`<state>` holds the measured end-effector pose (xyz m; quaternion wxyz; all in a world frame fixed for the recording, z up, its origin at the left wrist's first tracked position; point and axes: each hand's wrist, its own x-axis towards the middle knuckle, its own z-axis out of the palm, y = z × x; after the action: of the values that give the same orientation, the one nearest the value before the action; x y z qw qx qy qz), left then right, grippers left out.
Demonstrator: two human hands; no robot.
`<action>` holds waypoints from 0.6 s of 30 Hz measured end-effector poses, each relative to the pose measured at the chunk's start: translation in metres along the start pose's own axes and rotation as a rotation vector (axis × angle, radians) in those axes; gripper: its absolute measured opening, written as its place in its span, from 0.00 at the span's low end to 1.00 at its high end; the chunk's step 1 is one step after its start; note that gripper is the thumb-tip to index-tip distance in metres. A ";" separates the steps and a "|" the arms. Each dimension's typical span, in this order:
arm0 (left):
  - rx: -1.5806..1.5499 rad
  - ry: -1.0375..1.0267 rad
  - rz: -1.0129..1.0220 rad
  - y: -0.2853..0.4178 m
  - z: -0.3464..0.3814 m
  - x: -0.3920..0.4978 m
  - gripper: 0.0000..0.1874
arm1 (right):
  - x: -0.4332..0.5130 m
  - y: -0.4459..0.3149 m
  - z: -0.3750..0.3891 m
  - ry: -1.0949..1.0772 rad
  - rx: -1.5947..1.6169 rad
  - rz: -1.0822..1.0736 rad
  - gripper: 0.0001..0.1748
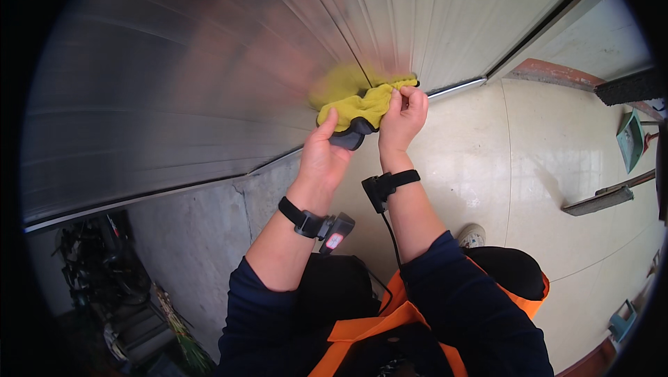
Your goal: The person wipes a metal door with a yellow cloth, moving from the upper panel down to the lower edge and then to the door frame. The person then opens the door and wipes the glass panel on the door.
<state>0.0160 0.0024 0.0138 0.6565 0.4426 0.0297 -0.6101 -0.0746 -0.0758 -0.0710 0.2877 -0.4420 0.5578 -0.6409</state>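
Note:
Between both hands is a yellow and grey cloth with dark edging, bunched in folds. My left hand grips its near left end, thumb on the yellow side and fingers hidden beneath. With thumb and fingertips, my right hand pinches the far right part. The cloth is close to a shiny metal door panel, which mirrors it as a yellow blur; whether it touches the panel I cannot tell. Black straps with small devices circle both wrists.
Pale floor tiles lie to the right, with a flat broom or mop head and a green dustpan. A blue-green stool stands at lower right. Beyond a grey sill at left are dark stairs and a parked vehicle.

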 end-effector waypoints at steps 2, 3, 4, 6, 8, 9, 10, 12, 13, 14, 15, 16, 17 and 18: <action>0.005 0.034 -0.016 -0.003 -0.005 0.005 0.20 | -0.005 0.028 -0.002 -0.013 -0.074 0.104 0.05; 0.008 0.054 -0.024 -0.005 -0.007 0.008 0.20 | -0.007 0.042 -0.003 -0.029 -0.115 0.160 0.05; -0.004 0.067 -0.051 -0.007 -0.009 0.011 0.20 | -0.009 0.055 -0.004 -0.049 -0.161 0.235 0.05; -0.027 0.094 -0.102 -0.011 -0.014 0.017 0.19 | -0.012 0.080 -0.004 -0.063 -0.161 0.305 0.05; -0.011 0.129 -0.136 -0.019 -0.019 0.020 0.19 | -0.012 0.101 -0.003 -0.069 -0.130 0.433 0.05; -0.004 0.148 -0.154 -0.023 -0.021 0.021 0.19 | -0.012 0.110 -0.002 -0.067 -0.096 0.517 0.06; -0.005 0.164 -0.167 -0.025 -0.023 0.022 0.19 | -0.012 0.115 -0.001 -0.055 -0.089 0.646 0.06; -0.019 0.145 -0.162 -0.029 -0.026 0.023 0.17 | -0.010 0.120 0.002 -0.016 0.122 0.756 0.06; -0.028 0.164 -0.169 -0.029 -0.027 0.023 0.17 | -0.010 0.118 0.003 0.028 0.192 0.860 0.06; -0.024 0.159 -0.134 -0.029 -0.027 0.024 0.17 | -0.009 0.114 0.004 0.006 0.272 0.828 0.05; -0.023 0.174 -0.106 -0.028 -0.026 0.024 0.17 | -0.009 0.107 0.004 0.004 0.326 0.825 0.05; -0.021 0.190 -0.081 -0.028 -0.025 0.024 0.18 | -0.010 0.097 0.003 0.016 0.352 0.848 0.05; -0.017 0.197 -0.080 -0.028 -0.024 0.024 0.18 | -0.011 0.087 0.001 0.007 0.389 0.816 0.05; -0.013 0.204 -0.078 -0.027 -0.023 0.023 0.17 | -0.010 0.075 0.001 0.013 0.399 0.807 0.05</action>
<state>0.0110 0.0020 -0.0281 0.6287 0.4967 0.1173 -0.5868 -0.0783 -0.0835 -0.1466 0.5908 -0.1211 0.5528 -0.5751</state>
